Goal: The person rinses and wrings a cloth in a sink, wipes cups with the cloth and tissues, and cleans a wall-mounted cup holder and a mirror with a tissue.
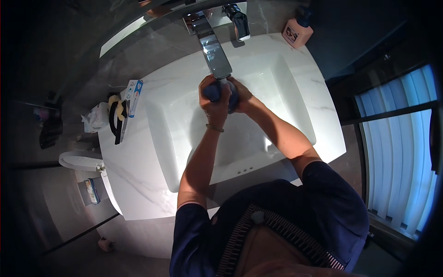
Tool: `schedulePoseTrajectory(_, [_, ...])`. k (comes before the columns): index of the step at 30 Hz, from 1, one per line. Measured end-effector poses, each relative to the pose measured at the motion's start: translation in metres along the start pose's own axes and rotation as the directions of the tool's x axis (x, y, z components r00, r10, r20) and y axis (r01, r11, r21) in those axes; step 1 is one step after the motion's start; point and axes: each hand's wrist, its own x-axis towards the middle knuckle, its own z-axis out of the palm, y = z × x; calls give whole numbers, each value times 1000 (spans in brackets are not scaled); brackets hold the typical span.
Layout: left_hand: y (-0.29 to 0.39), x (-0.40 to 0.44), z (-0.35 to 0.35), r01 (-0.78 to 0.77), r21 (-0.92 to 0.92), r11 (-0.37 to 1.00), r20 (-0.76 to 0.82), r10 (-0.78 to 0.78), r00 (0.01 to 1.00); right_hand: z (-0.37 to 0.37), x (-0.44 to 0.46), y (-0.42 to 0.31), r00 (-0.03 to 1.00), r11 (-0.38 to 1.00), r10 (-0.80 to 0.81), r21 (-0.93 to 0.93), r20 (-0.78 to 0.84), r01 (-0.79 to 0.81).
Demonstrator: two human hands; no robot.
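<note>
Both of my hands are together over the white sink (168,152), just below the spout of the chrome faucet (214,53). Between them is a dark blue-grey bundle (212,92) that looks like wet cloth; its full shape is hidden by my fingers. My left hand (217,107), with a thin band on its wrist, wraps the near left side of the bundle with the thumb pointing up. My right hand (242,96) curls round its right side. A pale patch under the spout may be running water.
A chrome faucet handle (239,25) projects from the wall. On the marble counter (129,171) stand a pink pump bottle (297,33) at the back right, and a blue-white box (134,98), a dark headband-like item (114,119) and a tissue pack (96,117) at left.
</note>
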Motion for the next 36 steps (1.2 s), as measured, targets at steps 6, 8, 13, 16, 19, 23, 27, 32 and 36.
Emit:
schedulePoseTrajectory(6, [0,3,0,-43,15,999,224,39,974,12,-39,-21,980,988,148,16,130,-152])
schedulePoseTrajectory(8, [2,4,-3,-139,5,990,269,133,954,-6,-35,-29,963,980,197,-23,184,-196])
schedulePoseTrajectory(13, [15,13,-6,-488,-36,872,448,450,772,-26,-24,-37,908,931,327,-251,263,-263])
schedulePoseTrajectory(16, [24,14,-7,-695,-21,719,551,588,592,-11,-29,-34,970,793,239,-585,43,-170])
schedulePoseTrajectory(19, [28,13,-4,-731,-101,675,640,607,472,5,-33,-42,967,747,253,-634,-7,-200])
schedulePoseTrajectory(23, [39,7,-2,-776,-184,603,732,611,302,25,-38,-46,948,640,299,-714,-108,-283])
schedulePoseTrajectory(27, [53,-3,-1,-840,-194,506,784,595,177,34,-44,-42,917,544,354,-757,-185,-363])
schedulePoseTrajectory(32, [62,-11,4,-858,-235,457,842,536,55,38,-52,-39,971,358,240,-929,-6,-94])
schedulePoseTrajectory(36, [74,-13,9,-903,-321,285,912,351,-213,52,-56,-35,900,114,420,-977,-115,-178])
